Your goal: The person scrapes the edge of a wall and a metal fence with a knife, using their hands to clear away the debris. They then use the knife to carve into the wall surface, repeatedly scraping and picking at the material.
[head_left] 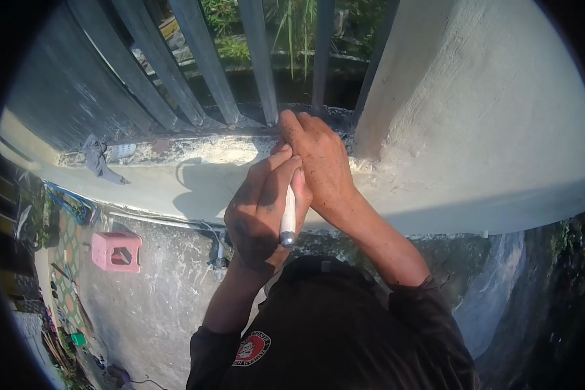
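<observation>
My left hand [257, 198] is closed round a tool with a whitish handle [288, 211] and a dark silvery end cap. The capped end points back toward my body, and the tool's front end is hidden under my fingers. Just beyond, my right hand [322, 156] is bent with its fingers curled down at the foot of the grey metal bars [262, 71]. The hands overlap in this view, and I cannot tell what the right fingers hold. Both rest close over the worn ledge [227, 149] of the low wall, and dark specks dot the skin.
A rendered pillar [494, 110] stands to the right of the bars. At the ledge's left end hangs a grey rag [98, 159]. A pink plastic stool [116, 252] is on the concrete floor [162, 312] at the left. Green plants show behind the bars.
</observation>
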`<state>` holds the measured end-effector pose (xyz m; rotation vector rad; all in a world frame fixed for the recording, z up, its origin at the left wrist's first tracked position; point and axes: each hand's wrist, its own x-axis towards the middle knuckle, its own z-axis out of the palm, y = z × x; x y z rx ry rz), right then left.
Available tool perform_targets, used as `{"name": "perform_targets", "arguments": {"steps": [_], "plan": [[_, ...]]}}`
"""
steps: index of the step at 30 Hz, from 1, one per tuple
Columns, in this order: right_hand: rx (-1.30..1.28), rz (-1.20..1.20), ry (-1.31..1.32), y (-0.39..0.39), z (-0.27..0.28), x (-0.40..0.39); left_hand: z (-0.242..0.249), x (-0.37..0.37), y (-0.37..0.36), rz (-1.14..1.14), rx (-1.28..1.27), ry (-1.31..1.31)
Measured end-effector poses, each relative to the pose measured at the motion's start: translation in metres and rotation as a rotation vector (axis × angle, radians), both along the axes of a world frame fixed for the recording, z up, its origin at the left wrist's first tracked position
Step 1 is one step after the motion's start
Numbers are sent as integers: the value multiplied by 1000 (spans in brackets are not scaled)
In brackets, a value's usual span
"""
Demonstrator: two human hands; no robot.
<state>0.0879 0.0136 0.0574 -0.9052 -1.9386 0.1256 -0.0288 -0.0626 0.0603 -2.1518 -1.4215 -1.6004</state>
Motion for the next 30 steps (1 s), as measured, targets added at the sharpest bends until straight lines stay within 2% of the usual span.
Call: {"name": "perform_targets", "arguments": {"steps": [1, 4, 8, 10, 12, 14, 16, 18, 22, 27, 29, 30], "plan": [[-4, -85, -8, -3, -5, 2, -4, 2, 1, -49, 34, 1], [16, -16, 144, -6, -18, -1, -12, 11, -7, -2, 129, 116], [14, 59, 83, 7, -20, -6, -2, 6, -12, 36, 115, 147], [20, 2, 51, -5, -17, -3, 0, 1, -13, 43, 17, 125], [33, -47, 11, -19, -19, 0, -8, 0, -23, 22, 17, 116], [22, -48, 116, -37, -31, 8, -16, 0, -29, -114, 155, 144], [42, -40, 143, -47, -42, 18, -25, 2, -33, -129, 158, 206], [-70, -20, 215, -58, -47, 24, -35, 8, -37, -221, 197, 246], [-117, -26, 263, -65, -48, 36, -38, 11, -41, -307, 147, 290], [-231, 59, 271, -78, -49, 45, -46, 10, -42, -317, 117, 313], [-445, 154, 487, -87, -51, 41, -53, 8, -43, -326, 119, 272], [-451, 158, 489, -89, -59, 39, -55, 6, -42, -322, 113, 274]]}}
